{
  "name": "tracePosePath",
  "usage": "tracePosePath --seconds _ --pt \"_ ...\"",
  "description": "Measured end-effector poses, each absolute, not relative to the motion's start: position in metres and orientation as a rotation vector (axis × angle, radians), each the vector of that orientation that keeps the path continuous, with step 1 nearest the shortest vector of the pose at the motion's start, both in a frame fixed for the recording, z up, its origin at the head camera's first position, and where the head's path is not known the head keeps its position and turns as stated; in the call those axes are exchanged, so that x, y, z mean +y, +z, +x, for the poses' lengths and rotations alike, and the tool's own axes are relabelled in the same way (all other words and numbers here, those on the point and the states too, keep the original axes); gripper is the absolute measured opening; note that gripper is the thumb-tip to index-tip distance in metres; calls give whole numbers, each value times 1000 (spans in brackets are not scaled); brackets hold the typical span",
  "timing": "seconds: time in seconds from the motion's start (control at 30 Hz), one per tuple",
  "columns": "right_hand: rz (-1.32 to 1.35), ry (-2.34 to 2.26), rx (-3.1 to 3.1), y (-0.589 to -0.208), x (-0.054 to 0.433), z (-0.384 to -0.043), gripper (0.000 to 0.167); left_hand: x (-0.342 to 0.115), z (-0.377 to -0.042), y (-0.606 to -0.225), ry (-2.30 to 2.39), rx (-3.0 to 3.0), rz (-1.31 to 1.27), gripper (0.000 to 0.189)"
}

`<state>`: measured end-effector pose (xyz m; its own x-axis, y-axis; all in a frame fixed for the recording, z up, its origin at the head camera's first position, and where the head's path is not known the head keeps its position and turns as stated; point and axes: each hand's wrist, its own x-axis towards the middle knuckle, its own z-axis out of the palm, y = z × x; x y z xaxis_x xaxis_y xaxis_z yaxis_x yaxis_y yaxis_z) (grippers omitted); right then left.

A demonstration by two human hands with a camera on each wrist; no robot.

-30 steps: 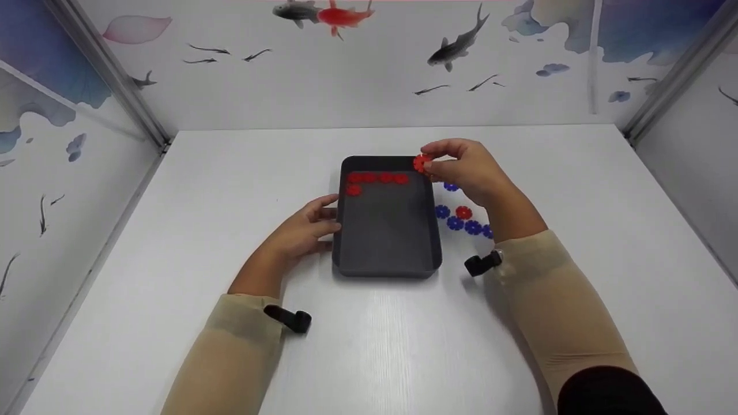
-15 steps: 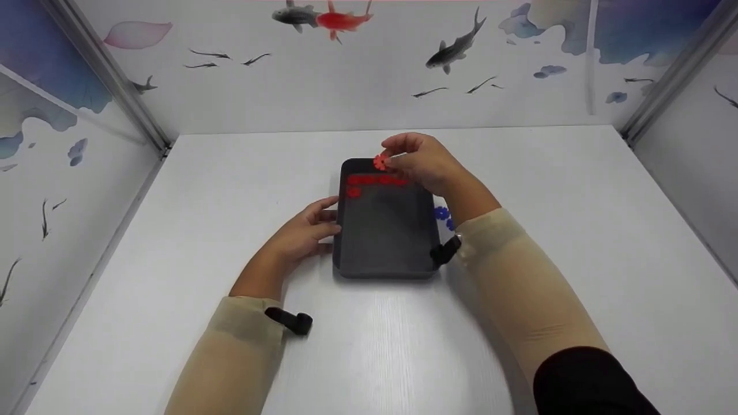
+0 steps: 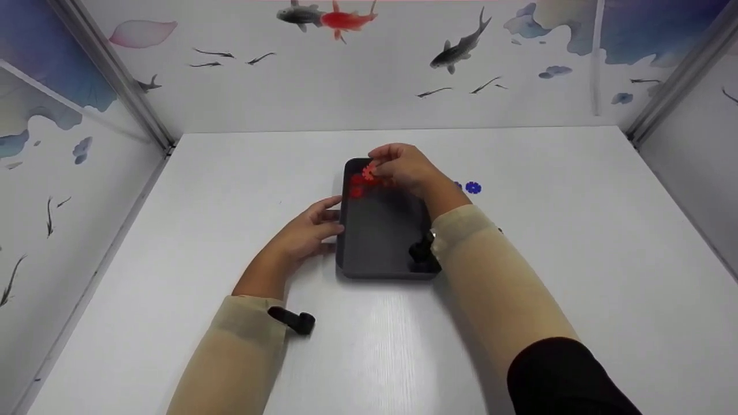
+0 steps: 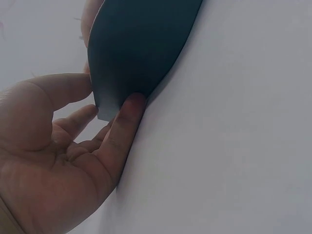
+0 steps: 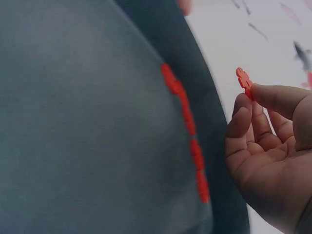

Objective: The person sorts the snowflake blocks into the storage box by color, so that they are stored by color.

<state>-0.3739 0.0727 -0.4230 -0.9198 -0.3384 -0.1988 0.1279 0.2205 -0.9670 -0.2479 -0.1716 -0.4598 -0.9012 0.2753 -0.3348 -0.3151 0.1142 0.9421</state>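
In the head view my right hand (image 3: 406,167) is above the far end of a dark grey rectangular tray (image 3: 375,242). Its thumb and forefinger pinch a red notched flower-shaped disc (image 3: 369,172), clear of the tray floor; the right wrist view shows the held disc (image 5: 243,80) tilted. Several similar red discs (image 5: 197,153) lie in a line along one wall, and another red disc (image 3: 357,192) begins a second row. My left hand (image 3: 302,233) rests its spread fingers against the tray's left outer side, with fingertips touching the wall (image 4: 131,48).
Blue notched discs (image 3: 473,187) lie on the white table (image 3: 357,346) right of the tray, partly hidden by the right arm. White panels with painted fish (image 3: 461,52) enclose the back and sides. A black wrist mount (image 3: 422,249) overhangs the tray's near right corner.
My right hand has carried the red disc leftward from the tray's far right corner and lowered it slightly over the far row. My left hand stays at the tray's side.
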Motion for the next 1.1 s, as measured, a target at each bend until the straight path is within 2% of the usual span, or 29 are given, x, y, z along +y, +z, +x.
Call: tracePosePath --seconds 0.63,1.1 --pt "-236 -1392 2420 -442 69 -376 29 -171 -248 -461 1869 1945 -37 71" --pt "-269 -1370 2457 -439 72 -376 32 -173 -247 -459 1842 1957 -17 70"
